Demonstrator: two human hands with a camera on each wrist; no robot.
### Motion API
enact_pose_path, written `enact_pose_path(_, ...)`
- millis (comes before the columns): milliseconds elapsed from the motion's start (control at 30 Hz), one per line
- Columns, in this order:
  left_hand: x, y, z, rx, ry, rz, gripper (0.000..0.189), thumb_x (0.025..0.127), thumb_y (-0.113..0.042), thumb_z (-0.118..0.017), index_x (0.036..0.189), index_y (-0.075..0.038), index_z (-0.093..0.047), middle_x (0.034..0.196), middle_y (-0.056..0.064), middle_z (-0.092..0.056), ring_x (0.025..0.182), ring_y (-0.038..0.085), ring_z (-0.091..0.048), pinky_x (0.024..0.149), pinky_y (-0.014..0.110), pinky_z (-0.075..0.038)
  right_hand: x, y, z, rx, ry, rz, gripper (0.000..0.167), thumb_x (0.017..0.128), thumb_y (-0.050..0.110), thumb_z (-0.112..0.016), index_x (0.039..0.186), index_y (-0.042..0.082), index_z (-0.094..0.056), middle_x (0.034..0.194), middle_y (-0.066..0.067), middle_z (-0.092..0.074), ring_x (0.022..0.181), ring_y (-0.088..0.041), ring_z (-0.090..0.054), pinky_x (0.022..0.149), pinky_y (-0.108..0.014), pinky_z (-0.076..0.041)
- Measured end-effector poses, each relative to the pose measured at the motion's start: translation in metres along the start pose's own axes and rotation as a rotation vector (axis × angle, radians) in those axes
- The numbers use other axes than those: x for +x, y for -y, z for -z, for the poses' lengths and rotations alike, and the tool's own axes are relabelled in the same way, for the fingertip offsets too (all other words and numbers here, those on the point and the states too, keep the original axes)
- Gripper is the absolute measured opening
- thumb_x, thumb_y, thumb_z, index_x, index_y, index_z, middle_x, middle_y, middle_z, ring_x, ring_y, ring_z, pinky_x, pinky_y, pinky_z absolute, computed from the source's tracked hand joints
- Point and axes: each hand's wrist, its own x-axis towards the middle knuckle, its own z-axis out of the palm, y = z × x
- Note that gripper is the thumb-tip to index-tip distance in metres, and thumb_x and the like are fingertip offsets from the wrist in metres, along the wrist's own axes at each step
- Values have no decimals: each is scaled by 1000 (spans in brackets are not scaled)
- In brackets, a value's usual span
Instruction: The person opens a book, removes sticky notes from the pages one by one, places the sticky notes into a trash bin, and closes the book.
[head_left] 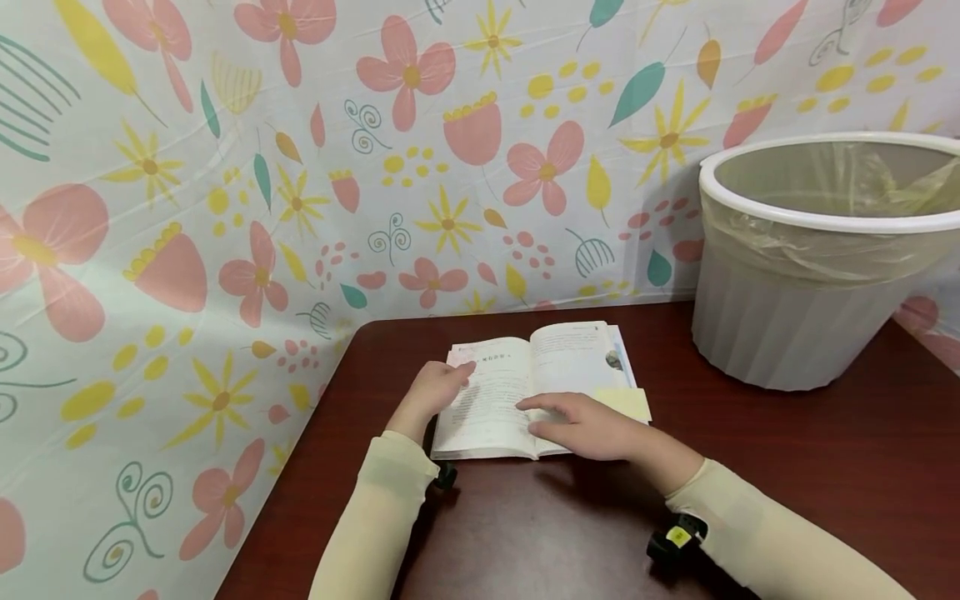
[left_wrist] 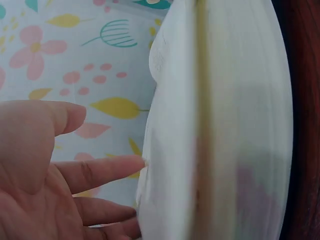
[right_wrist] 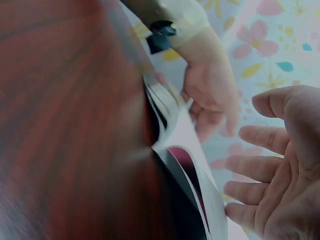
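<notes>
An open book [head_left: 491, 408] with printed pages lies on the dark red-brown table. My left hand [head_left: 433, 390] is at its left edge; in the left wrist view its fingers [left_wrist: 107, 172] stretch toward the page edges, a fingertip at the paper. Over the lower right page is my right hand [head_left: 588, 427], fingers spread and loosely extended toward the middle fold. The right wrist view shows the right fingers [right_wrist: 257, 167] apart, little finger close to the book's edge; contact is hard to tell. A pale yellow paper [head_left: 628, 403] lies at the right page, partly behind the right hand.
A grey bin [head_left: 780, 308] with a white rim and a clear plastic liner stands on the table [head_left: 517, 533] at the right. Behind and to the left hangs a flower-patterned cloth [head_left: 300, 208]. Dark wrist devices [head_left: 677, 537] sit under both sleeves.
</notes>
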Motion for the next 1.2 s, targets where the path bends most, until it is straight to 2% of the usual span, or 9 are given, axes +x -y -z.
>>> enact_pose_path(67,-4,-4,-1,42,16,-36,55,100,-59,-55,83,-10,-73,83,2,-69,77,22,-62,72,40,-52,-2,-2,6,-14,-12,4,46,104,41,-59,142,15,-63,144,0,-63,139,-26,-54,115,-55,-42)
enact_pose_path(200,-14,-16,-5,134,52,-142,52,101,-58,-55,93,-10,-73,108,10,-73,106,26,-68,89,44,-56,-9,-6,18,-57,-25,21,44,104,39,-60,142,17,-63,144,0,-64,138,-25,-55,114,-52,-45)
enact_pose_path(233,-17,-21,-7,152,74,-183,51,101,-57,-55,110,-11,-75,129,11,-70,128,28,-61,104,47,-52,-11,-7,22,-75,-30,28,43,104,39,-60,141,17,-63,143,0,-64,138,-24,-56,113,-51,-45)
enact_pose_path(300,-24,-33,-11,187,136,-252,60,100,-57,-56,143,-15,-62,162,10,-45,156,29,-32,124,52,-33,-17,-9,29,-90,-38,33,41,104,36,-60,140,18,-64,142,0,-65,137,-24,-56,112,-49,-46)
enact_pose_path(467,-36,-62,-33,285,360,-416,72,98,-60,-59,158,-24,-44,168,5,-35,155,22,-34,125,46,-32,-30,-21,42,-112,-62,10,40,104,35,-61,140,16,-64,142,-1,-65,135,-26,-57,110,-50,-48)
enact_pose_path(567,-41,-75,-54,338,438,-468,76,96,-62,-61,159,-25,-41,171,7,-28,157,21,-31,125,44,-33,-38,-31,47,-122,-71,-18,42,104,37,-60,141,17,-63,143,-2,-65,135,-28,-57,107,-51,-49)
enact_pose_path(800,-47,-90,-89,476,449,-511,79,92,-62,-67,158,-22,-44,170,17,-24,159,36,-21,126,44,-31,-57,-57,60,-158,-65,-117,46,104,40,-60,141,14,-63,142,-7,-65,134,-33,-58,104,-53,-51)
enact_pose_path(933,-49,-94,-99,534,449,-514,79,91,-62,-68,157,-23,-46,169,15,-28,160,33,-21,126,41,-31,-63,-67,69,-219,-72,-173,50,103,42,-60,140,9,-63,140,-13,-66,131,-37,-60,102,-56,-52)
enact_pose_path(1200,-53,-98,-110,594,478,-510,78,91,-64,-67,155,-23,-49,169,11,-31,159,30,-24,127,40,-30,-59,-77,72,-298,-160,-267,41,97,36,-69,121,3,-74,110,-8,-75,97,-19,-67,81,-39,-55)
